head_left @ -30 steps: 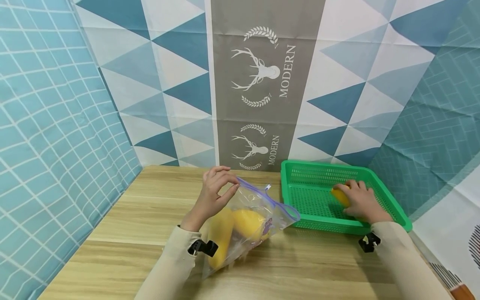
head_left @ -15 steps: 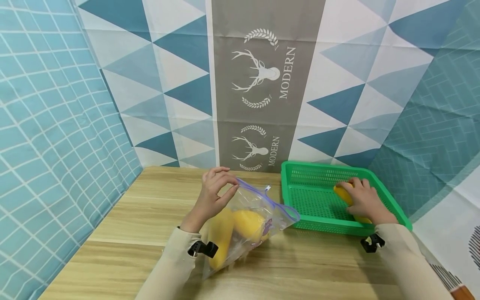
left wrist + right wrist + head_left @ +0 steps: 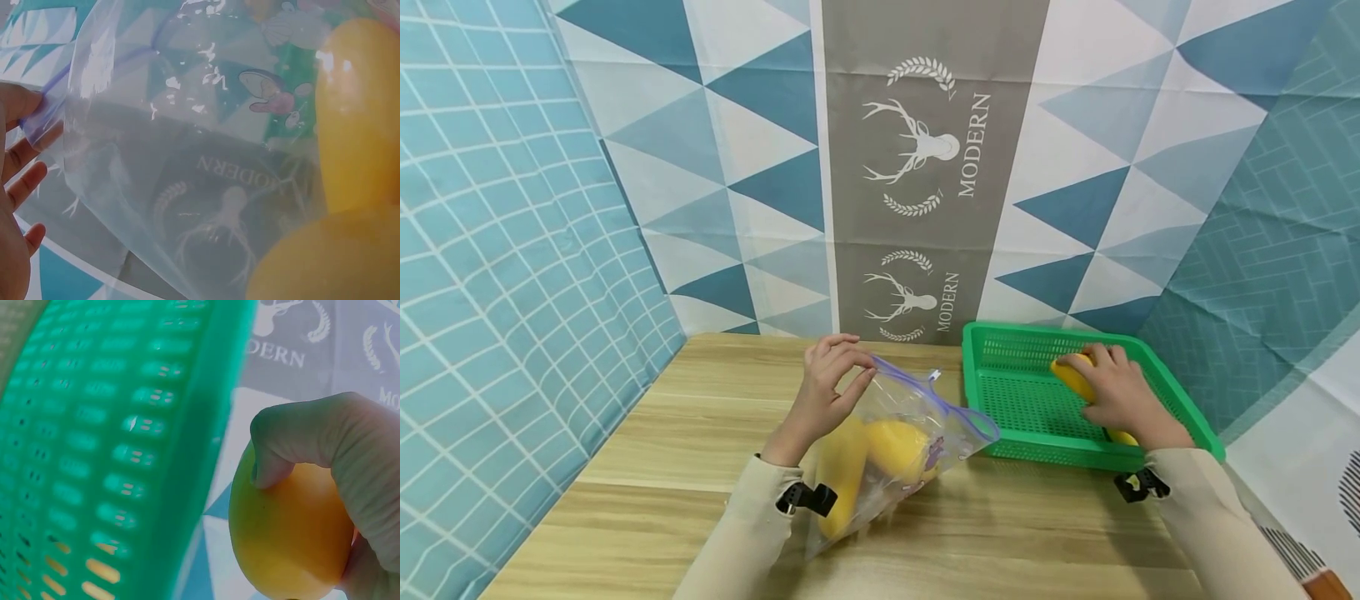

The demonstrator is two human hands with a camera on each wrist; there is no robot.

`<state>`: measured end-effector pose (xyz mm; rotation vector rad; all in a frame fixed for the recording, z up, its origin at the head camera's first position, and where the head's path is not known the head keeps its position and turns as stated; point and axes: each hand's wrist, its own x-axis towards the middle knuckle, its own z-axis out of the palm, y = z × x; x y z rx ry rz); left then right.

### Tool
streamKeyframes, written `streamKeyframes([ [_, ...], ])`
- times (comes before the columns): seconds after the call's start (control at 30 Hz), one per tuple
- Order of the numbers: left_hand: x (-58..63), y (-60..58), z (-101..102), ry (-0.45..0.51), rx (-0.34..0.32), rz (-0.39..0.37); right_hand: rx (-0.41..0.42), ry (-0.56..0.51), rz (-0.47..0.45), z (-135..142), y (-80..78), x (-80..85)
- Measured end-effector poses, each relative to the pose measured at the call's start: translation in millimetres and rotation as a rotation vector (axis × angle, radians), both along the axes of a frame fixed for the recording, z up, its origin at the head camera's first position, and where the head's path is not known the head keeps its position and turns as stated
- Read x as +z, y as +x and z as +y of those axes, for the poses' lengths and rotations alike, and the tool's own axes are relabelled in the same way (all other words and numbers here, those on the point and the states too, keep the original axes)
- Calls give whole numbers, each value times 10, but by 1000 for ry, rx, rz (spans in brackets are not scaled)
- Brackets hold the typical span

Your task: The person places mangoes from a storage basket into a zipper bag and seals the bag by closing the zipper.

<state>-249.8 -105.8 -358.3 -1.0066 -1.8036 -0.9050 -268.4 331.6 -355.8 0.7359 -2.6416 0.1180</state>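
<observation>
At lower centre, one bag [image 3: 901,400] shows at least two bagged mangoes [image 3: 895,446]. At right: one basket [image 3: 1045,450], one held mango [image 3: 1071,377], one lower mango [image 3: 1122,437]. One left hand [image 3: 829,386], one right hand [image 3: 1122,396], two wrist cameras [image 3: 822,498]; upper centre, two deer prints [image 3: 936,147].

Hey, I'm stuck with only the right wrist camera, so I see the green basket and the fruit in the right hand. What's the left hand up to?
Observer: The left hand pinches a clear bag at one end of its purple zip.
Operator: Anything in that bag?
Observer: Yes, at least two yellow fruits show inside.
Operator: Where's the bag from the basket?
Observer: In the head view, left of the green basket; whether they touch, I can't tell.
</observation>
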Motion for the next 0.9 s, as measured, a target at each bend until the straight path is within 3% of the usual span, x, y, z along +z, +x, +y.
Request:
streamKeyframes([
  [0.37,24,22,17,-1,-2,-26,39,24,45,-199,80,139],
  [0.9,36,57,28,-24,10,-29,173,21,162,-506,242,295],
])
